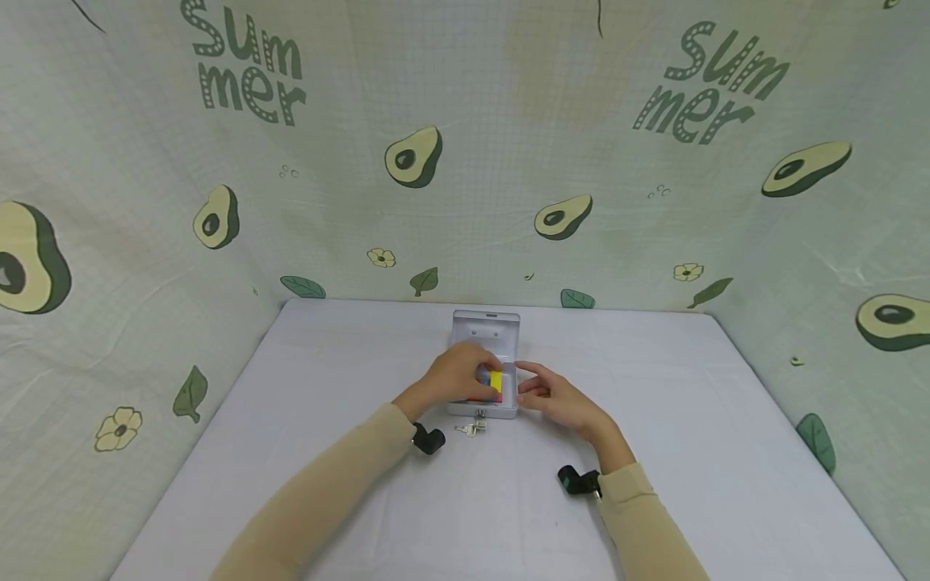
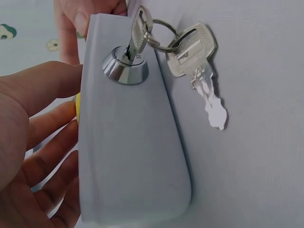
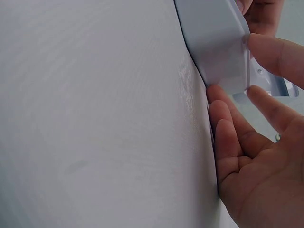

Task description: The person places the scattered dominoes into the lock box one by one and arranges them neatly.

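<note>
A light grey metal lock box (image 1: 501, 411) stands on the table with its lid (image 1: 508, 329) raised at the back. My left hand (image 1: 459, 369) reaches into it from the left, thumb and fingers pinching a yellow block (image 1: 496, 380). Bits of red and blue show beside the block; the hand hides much of the inside. At the box's right side is my right hand (image 1: 558, 397), its thumb and index fingertip at the rim and the other fingers loosely bent low against the wall (image 3: 223, 71). A key (image 2: 141, 31) sits in the front lock (image 2: 126, 66).
A second key (image 2: 192, 50) hangs from the same ring and lies on the white tabletop (image 1: 472, 508) in front of the box. Behind and at both sides of the table hangs a cloth (image 1: 479, 161) printed with avocados.
</note>
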Demonstrator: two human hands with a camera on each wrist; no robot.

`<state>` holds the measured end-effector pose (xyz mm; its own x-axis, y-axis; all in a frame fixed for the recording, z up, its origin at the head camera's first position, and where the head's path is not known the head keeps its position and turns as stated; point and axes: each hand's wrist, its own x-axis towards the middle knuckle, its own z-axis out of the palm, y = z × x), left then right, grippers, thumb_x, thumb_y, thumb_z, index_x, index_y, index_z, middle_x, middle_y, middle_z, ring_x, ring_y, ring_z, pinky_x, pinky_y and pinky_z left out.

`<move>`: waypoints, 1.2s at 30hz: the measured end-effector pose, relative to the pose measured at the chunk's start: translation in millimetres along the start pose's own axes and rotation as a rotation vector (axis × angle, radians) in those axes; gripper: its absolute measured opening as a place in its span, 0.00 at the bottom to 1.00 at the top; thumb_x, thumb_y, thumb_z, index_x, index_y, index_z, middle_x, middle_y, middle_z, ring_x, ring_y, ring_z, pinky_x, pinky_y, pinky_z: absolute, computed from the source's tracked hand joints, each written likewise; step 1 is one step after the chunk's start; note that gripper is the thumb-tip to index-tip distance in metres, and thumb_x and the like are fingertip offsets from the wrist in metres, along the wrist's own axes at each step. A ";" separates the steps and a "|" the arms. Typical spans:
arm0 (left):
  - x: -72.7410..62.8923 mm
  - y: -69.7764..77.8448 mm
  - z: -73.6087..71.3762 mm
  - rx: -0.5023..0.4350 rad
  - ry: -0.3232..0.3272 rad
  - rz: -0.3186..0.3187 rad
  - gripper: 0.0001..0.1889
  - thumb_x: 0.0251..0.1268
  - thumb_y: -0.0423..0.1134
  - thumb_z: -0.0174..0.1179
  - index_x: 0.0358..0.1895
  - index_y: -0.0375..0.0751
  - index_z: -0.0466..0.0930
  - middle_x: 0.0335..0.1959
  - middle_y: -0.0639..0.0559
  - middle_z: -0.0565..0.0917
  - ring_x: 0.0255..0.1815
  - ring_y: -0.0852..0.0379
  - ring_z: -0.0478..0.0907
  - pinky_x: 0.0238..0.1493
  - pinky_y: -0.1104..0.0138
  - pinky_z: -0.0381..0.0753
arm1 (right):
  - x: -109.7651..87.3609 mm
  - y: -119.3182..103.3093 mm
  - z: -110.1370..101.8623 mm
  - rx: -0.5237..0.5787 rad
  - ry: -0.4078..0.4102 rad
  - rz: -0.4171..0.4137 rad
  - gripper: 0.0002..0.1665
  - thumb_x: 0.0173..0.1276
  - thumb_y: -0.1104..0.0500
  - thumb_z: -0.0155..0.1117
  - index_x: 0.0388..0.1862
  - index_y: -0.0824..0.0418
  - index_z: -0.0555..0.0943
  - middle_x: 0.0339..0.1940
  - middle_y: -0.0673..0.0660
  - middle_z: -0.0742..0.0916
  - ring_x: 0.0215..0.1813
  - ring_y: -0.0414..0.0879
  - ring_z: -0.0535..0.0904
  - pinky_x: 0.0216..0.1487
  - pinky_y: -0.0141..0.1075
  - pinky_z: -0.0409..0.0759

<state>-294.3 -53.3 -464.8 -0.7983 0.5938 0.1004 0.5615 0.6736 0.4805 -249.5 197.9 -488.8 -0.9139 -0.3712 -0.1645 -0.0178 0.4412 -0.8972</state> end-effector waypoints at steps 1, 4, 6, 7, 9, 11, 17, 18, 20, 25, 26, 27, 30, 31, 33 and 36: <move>0.2 1.2 0.4 -0.001 -0.001 0.001 0.21 0.60 0.50 0.79 0.55 0.50 0.91 0.44 0.62 0.86 0.43 0.61 0.76 0.44 0.68 0.80 | 0.0 0.1 0.0 0.001 -0.002 0.001 0.41 0.77 0.54 0.69 0.84 0.52 0.65 0.62 0.60 0.84 0.60 0.51 0.81 0.67 0.51 0.78; 1.2 3.8 1.8 0.001 -0.008 -0.002 0.22 0.59 0.51 0.80 0.56 0.50 0.91 0.45 0.61 0.87 0.44 0.61 0.76 0.46 0.68 0.80 | 0.0 0.2 -0.1 0.005 -0.005 -0.002 0.41 0.77 0.54 0.69 0.84 0.53 0.65 0.62 0.60 0.84 0.60 0.51 0.81 0.68 0.52 0.78; 2.0 4.8 3.1 0.003 -0.012 -0.006 0.23 0.59 0.51 0.80 0.57 0.50 0.91 0.46 0.61 0.87 0.45 0.60 0.77 0.46 0.67 0.80 | 0.1 0.1 -0.3 0.007 -0.008 -0.008 0.41 0.77 0.55 0.68 0.84 0.53 0.65 0.62 0.60 0.84 0.60 0.51 0.81 0.68 0.51 0.78; 2.6 4.9 4.3 0.006 -0.013 -0.009 0.23 0.60 0.52 0.80 0.57 0.51 0.91 0.46 0.61 0.87 0.45 0.60 0.77 0.47 0.67 0.80 | 0.2 0.0 -0.4 0.006 -0.009 -0.011 0.41 0.77 0.55 0.68 0.84 0.53 0.65 0.62 0.60 0.84 0.60 0.51 0.81 0.67 0.51 0.78; 4.4 3.4 7.7 0.011 -0.014 -0.010 0.23 0.60 0.52 0.80 0.57 0.51 0.90 0.47 0.61 0.87 0.45 0.60 0.76 0.47 0.68 0.80 | 0.7 0.0 -0.8 0.003 -0.012 -0.019 0.41 0.77 0.55 0.68 0.84 0.54 0.64 0.62 0.61 0.84 0.61 0.51 0.81 0.67 0.50 0.78; 5.5 2.4 10.4 0.007 -0.014 -0.009 0.23 0.60 0.51 0.80 0.57 0.51 0.90 0.47 0.62 0.87 0.45 0.60 0.76 0.47 0.68 0.80 | 0.8 0.4 -1.1 -0.003 -0.019 -0.024 0.41 0.78 0.55 0.68 0.85 0.55 0.64 0.63 0.62 0.84 0.62 0.52 0.81 0.67 0.49 0.78; 7.0 2.1 16.0 -0.003 -0.008 0.000 0.22 0.60 0.50 0.80 0.57 0.51 0.90 0.47 0.62 0.88 0.44 0.62 0.77 0.48 0.69 0.80 | 0.7 0.0 -0.8 -0.005 -0.028 -0.023 0.41 0.78 0.54 0.67 0.85 0.56 0.63 0.64 0.63 0.83 0.63 0.52 0.81 0.66 0.47 0.79; 7.1 2.6 16.6 -0.001 -0.007 0.000 0.22 0.60 0.50 0.80 0.57 0.51 0.90 0.47 0.62 0.88 0.44 0.62 0.77 0.48 0.69 0.80 | 0.6 -0.3 -0.6 -0.001 -0.026 -0.020 0.41 0.78 0.54 0.68 0.85 0.55 0.64 0.64 0.63 0.83 0.62 0.52 0.81 0.66 0.47 0.79; 7.1 4.0 17.1 0.004 -0.003 0.002 0.22 0.60 0.50 0.80 0.57 0.51 0.90 0.47 0.62 0.88 0.44 0.62 0.77 0.49 0.69 0.80 | 0.4 -0.4 -0.7 0.002 -0.027 -0.021 0.41 0.78 0.54 0.68 0.85 0.55 0.64 0.63 0.62 0.84 0.62 0.52 0.81 0.67 0.48 0.79; 6.6 7.9 18.1 0.021 0.006 0.010 0.22 0.59 0.49 0.80 0.57 0.50 0.91 0.45 0.60 0.88 0.43 0.61 0.76 0.45 0.69 0.79 | -0.3 -0.6 -1.2 0.003 -0.030 -0.030 0.41 0.78 0.54 0.67 0.85 0.56 0.63 0.64 0.63 0.83 0.62 0.52 0.81 0.67 0.48 0.78; 6.5 8.4 18.7 0.031 0.008 0.010 0.22 0.59 0.50 0.80 0.57 0.50 0.91 0.45 0.61 0.87 0.43 0.61 0.76 0.44 0.69 0.79 | -0.4 -0.6 -1.2 0.000 -0.033 -0.035 0.41 0.78 0.54 0.67 0.85 0.56 0.63 0.64 0.64 0.83 0.62 0.52 0.81 0.67 0.48 0.79; 6.5 8.4 19.5 0.039 0.010 0.009 0.22 0.59 0.50 0.80 0.57 0.51 0.91 0.44 0.61 0.87 0.43 0.61 0.75 0.44 0.69 0.78 | -0.3 -0.6 -1.2 0.000 -0.033 -0.036 0.41 0.78 0.54 0.67 0.85 0.56 0.63 0.64 0.64 0.83 0.62 0.52 0.81 0.66 0.48 0.79; 6.4 8.3 21.9 0.064 0.019 -0.001 0.22 0.59 0.52 0.80 0.56 0.53 0.91 0.43 0.63 0.85 0.43 0.61 0.74 0.43 0.69 0.77 | -0.1 -0.8 -0.9 0.005 -0.031 -0.035 0.41 0.78 0.55 0.67 0.85 0.56 0.63 0.63 0.64 0.83 0.62 0.51 0.81 0.66 0.47 0.79; 6.3 8.3 22.3 0.062 0.022 -0.005 0.22 0.59 0.52 0.80 0.56 0.53 0.91 0.43 0.63 0.85 0.44 0.61 0.74 0.43 0.69 0.77 | 0.1 -0.8 -0.8 0.007 -0.031 -0.034 0.41 0.78 0.55 0.67 0.85 0.56 0.63 0.63 0.64 0.83 0.62 0.51 0.81 0.65 0.46 0.79; 6.3 8.3 23.2 0.062 0.028 -0.010 0.22 0.59 0.52 0.80 0.56 0.54 0.91 0.43 0.63 0.85 0.44 0.61 0.74 0.43 0.69 0.76 | 0.1 -1.1 -0.6 0.008 -0.031 -0.032 0.41 0.78 0.55 0.67 0.85 0.56 0.63 0.63 0.64 0.83 0.61 0.51 0.81 0.65 0.46 0.79; 6.3 8.9 23.6 0.057 0.032 -0.015 0.21 0.58 0.52 0.80 0.55 0.54 0.91 0.44 0.61 0.86 0.46 0.59 0.75 0.43 0.67 0.77 | 0.1 -1.4 -0.5 0.010 -0.032 -0.031 0.41 0.78 0.56 0.67 0.85 0.56 0.63 0.63 0.64 0.83 0.62 0.51 0.81 0.65 0.47 0.79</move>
<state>-289.2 -33.2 -480.4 -0.8127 0.5698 0.1218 0.5603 0.7070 0.4315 -249.8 197.7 -487.3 -0.8994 -0.4108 -0.1496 -0.0415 0.4210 -0.9061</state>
